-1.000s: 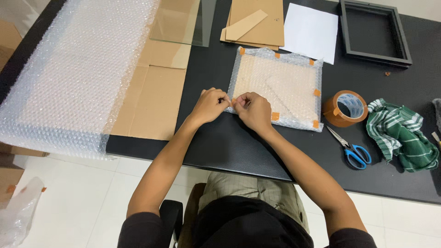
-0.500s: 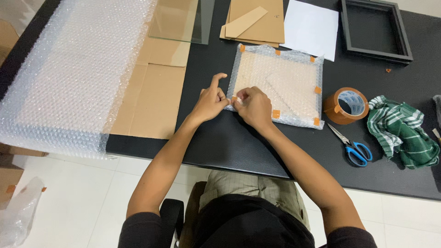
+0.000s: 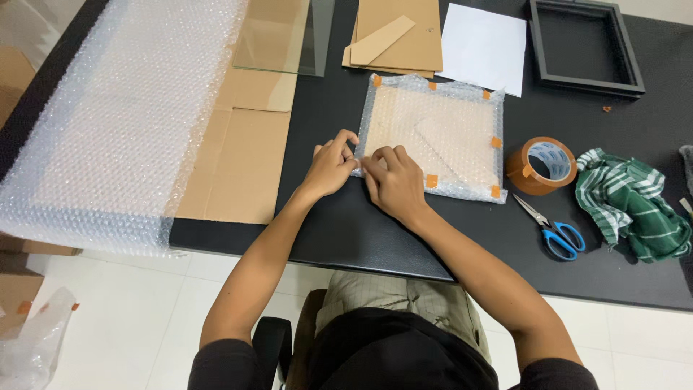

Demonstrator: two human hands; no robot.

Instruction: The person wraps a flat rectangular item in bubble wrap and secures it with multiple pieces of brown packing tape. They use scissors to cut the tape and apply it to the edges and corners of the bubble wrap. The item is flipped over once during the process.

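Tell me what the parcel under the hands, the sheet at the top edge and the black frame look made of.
Parcel: clear bubble wrap, dimpled and glossy, over something tan, likely cardboard; orange tape tabs. Both the left hand and right hand press its near-left corner.
Sheet: apparently glass, see-through with a greenish edge.
Frame: matte black, wood or plastic; cannot tell.

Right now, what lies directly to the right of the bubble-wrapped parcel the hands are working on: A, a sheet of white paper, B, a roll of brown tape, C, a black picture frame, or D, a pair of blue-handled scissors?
B: the roll of brown tape sits against the right edge of the bubble-wrapped parcel, while both hands, left hand and right hand, pinch its left edge.
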